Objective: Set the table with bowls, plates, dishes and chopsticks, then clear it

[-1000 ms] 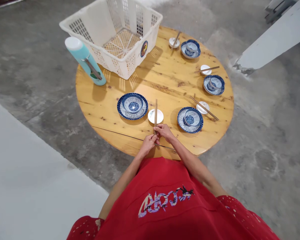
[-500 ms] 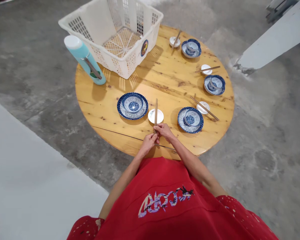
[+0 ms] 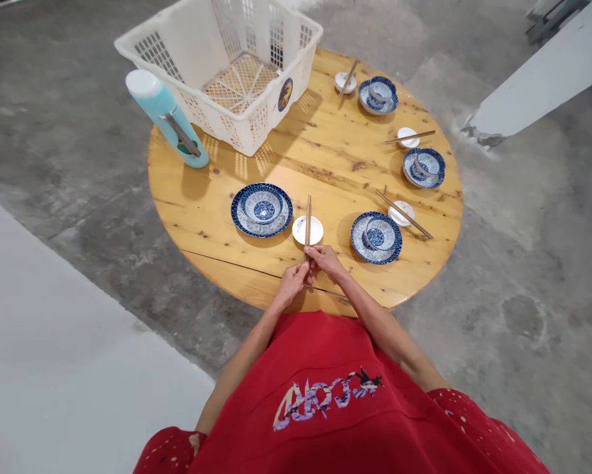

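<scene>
A pair of brown chopsticks (image 3: 308,220) lies across a small white dish (image 3: 316,231) near the front edge of the round wooden table (image 3: 325,151). My left hand (image 3: 292,282) and my right hand (image 3: 325,260) meet at the chopsticks' near ends, fingers pinched on them. Left of the dish stands a blue patterned bowl on a matching plate (image 3: 261,209). To the right, another blue plate with a cup-like bowl (image 3: 376,236) sits beside a white dish with chopsticks (image 3: 403,214).
A white plastic basket (image 3: 221,66) stands at the table's back left, with a teal bottle (image 3: 164,115) leaning beside it. Two further blue bowl settings (image 3: 423,167) (image 3: 378,95) with small dishes and chopsticks line the right and far rim. Concrete floor surrounds the table.
Hardly anything has changed. Both hands stay pinched on the near ends of the chopsticks; the view has shifted very slightly.
</scene>
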{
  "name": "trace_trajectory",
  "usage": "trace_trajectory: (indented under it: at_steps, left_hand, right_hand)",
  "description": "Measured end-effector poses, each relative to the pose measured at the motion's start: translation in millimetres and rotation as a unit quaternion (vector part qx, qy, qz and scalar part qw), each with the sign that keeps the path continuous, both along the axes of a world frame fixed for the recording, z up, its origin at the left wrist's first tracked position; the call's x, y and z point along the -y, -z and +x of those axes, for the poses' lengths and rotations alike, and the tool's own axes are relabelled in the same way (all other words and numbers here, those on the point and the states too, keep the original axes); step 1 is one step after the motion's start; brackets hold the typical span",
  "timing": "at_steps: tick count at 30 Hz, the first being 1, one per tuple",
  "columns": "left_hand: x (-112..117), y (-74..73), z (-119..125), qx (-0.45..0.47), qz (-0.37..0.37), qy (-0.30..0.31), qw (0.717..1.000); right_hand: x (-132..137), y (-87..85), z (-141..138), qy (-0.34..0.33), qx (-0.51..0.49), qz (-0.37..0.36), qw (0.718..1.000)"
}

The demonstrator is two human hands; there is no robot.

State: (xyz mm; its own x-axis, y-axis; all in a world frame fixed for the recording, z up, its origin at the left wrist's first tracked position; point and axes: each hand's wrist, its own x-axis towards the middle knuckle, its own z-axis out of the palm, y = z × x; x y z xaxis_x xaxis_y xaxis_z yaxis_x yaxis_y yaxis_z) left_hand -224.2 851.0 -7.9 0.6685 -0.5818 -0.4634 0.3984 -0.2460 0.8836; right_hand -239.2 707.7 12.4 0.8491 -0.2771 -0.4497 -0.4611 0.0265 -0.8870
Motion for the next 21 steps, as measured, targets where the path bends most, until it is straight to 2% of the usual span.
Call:
trace_trajectory:
  at_steps: [6, 13, 18, 21]
  left_hand:
    - [-16, -2.6, 1, 0.015, 0.031, -0.018, 0.999]
    - [-44, 0.5, 1, 0.005, 0.065, -0.069, 0.995]
    - [-50, 6.9, 2, 0.001, 0.055, -0.077, 0.996]
    - [-49, 6.0, 2, 0.012, 0.062, -0.075, 0.995]
  right_hand:
    - [11, 1.0, -19, 0.023, -0.003, -0.052, 0.998]
    - [19, 2.3, -53, 0.083, -0.036, -0.025, 0.996]
    - [16, -1.8, -52, 0.087, -0.021, -0.031, 0.995]
    - [15, -2.1, -48, 0.080, -0.026, -0.039, 0.996]
